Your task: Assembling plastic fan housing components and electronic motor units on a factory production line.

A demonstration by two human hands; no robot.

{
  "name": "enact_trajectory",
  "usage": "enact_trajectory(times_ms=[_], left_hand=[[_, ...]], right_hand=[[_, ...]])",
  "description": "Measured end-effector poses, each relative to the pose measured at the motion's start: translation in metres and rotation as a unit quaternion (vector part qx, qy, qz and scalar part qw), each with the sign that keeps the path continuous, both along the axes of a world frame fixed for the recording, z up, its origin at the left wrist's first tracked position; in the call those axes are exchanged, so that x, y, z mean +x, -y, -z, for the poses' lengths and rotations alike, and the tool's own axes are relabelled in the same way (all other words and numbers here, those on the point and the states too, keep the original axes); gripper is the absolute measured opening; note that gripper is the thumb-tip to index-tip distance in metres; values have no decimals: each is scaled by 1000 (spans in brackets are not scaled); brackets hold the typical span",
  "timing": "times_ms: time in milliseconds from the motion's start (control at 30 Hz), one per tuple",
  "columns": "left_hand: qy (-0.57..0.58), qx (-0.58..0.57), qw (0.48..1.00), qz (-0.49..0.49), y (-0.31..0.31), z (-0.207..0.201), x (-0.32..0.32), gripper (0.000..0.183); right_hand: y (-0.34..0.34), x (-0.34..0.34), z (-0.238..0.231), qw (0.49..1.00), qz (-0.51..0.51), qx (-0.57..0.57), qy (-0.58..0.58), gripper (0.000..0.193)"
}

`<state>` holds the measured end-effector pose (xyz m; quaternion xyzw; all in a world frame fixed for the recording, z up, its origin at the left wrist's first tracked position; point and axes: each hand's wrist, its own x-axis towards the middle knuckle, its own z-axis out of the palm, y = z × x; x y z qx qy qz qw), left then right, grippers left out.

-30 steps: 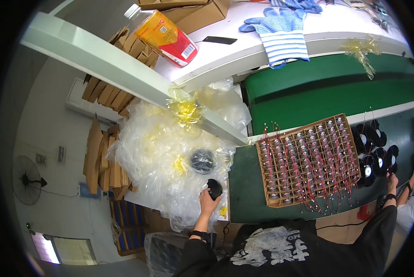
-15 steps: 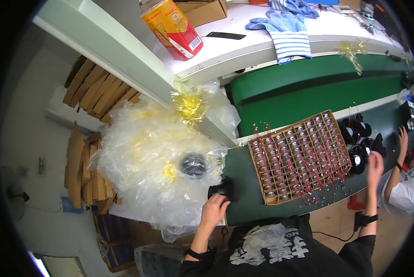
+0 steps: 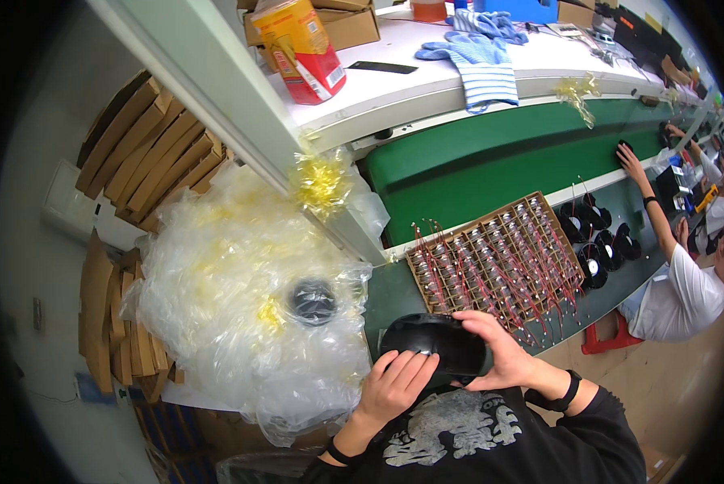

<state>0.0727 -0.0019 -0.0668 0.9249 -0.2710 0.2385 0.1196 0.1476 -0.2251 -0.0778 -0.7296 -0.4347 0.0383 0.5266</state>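
The left fingers [image 3: 413, 368] are bent close together, holding the near side of a shiny black shell [image 3: 436, 330], and the right fingers [image 3: 480, 322] are spread and clamped on its right end. The shell sits between both hands' fingers, smooth and curved. Past the fingers, a brown box [image 3: 562, 237] of small squares rests on the dark green surface [image 3: 385, 297], and clear plastic [image 3: 209, 274] lies to their left.
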Motion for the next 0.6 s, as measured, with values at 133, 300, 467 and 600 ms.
enact_trajectory(times_ms=[133,300,467,600], left_hand=[[28,-282,958,-50,-22,5,-9,57],[-148,-316,937,16,-42,-11,18,92],[-99,-253,963,3,-26,-20,35,76],[-213,-296,931,22,-31,-19,42,59]], right_hand=[[13,0,9,966,38,94,-238,102],[18,4,17,893,-3,142,-428,103],[12,5,13,797,-64,201,-566,82],[14,10,13,724,-77,207,-654,69]])
